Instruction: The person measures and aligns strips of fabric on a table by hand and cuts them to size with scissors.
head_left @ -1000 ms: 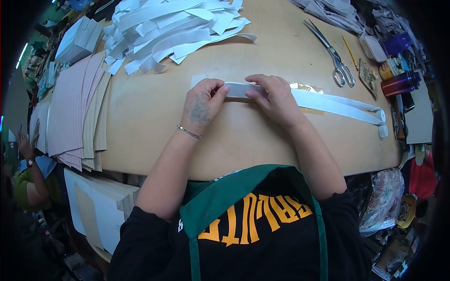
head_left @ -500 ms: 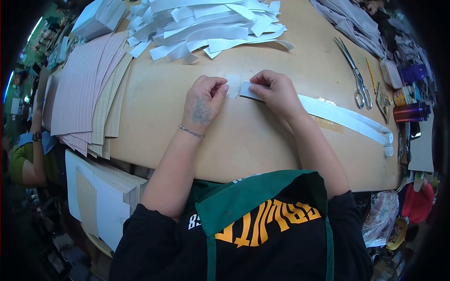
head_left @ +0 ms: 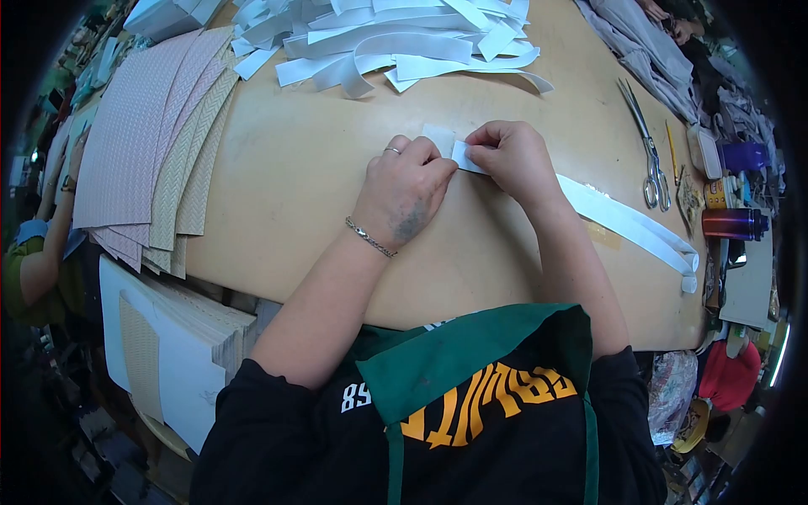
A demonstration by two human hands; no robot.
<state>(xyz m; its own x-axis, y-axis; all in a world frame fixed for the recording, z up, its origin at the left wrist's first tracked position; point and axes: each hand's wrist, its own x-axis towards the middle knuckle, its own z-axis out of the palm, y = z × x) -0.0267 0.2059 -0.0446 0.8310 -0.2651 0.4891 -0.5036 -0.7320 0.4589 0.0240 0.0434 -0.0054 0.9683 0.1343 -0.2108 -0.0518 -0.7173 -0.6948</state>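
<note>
A long white strip (head_left: 627,215) runs from my right hand to the right across the tabletop. Its squared near end pokes out left of my right hand (head_left: 511,160), whose thumb and fingers pinch it. My left hand (head_left: 408,187), with a ring and a chain bracelet, is closed; its thumb and index finger meet at the lower left corner of that end. Just beyond these fingers a thin whitish patch (head_left: 437,135) lies on the table, partly hidden by my left hand. At its far right the strip ends near small rolled parts (head_left: 690,273).
Many loose white strips (head_left: 412,46) are piled at the back. Patterned pink and beige sheets (head_left: 143,143) lie left, above a board stack (head_left: 168,345). Scissors (head_left: 650,156), a pencil (head_left: 672,150) and a bottle (head_left: 734,224) are right. A co-worker's arm (head_left: 52,240) shows far left.
My left hand has moved right and turned palm-down, from the whitish patch to the strip's end. My right hand has shifted slightly right, still pinching the strip. The whole view has shifted a little.
</note>
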